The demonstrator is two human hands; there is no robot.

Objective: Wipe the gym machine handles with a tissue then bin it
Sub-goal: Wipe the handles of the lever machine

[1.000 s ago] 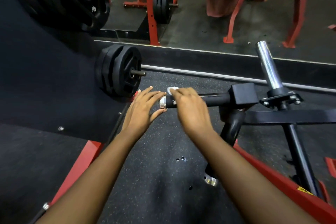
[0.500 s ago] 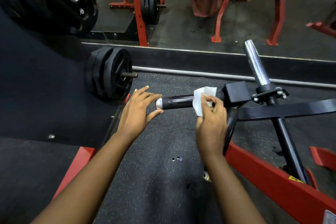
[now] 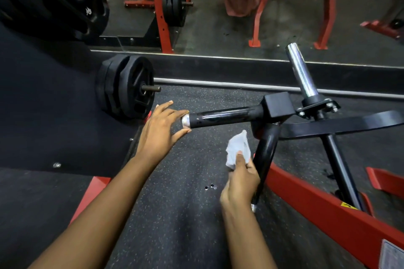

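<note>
My left grip (image 3: 159,131), fingers straight and spread, touches the silver end of the black handle (image 3: 220,117) at frame centre. My right grip (image 3: 240,181) pinches the tissue (image 3: 237,148), white and crumpled, between thumb and fingers at lower centre, just beside the second handle (image 3: 265,153) that angles downward. Black plates (image 3: 126,87) sit left of centre.

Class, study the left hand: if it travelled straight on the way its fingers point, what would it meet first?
The silver end cap of the black horizontal machine handle; the left hand seems to be touching it, though depth is unclear.
</note>
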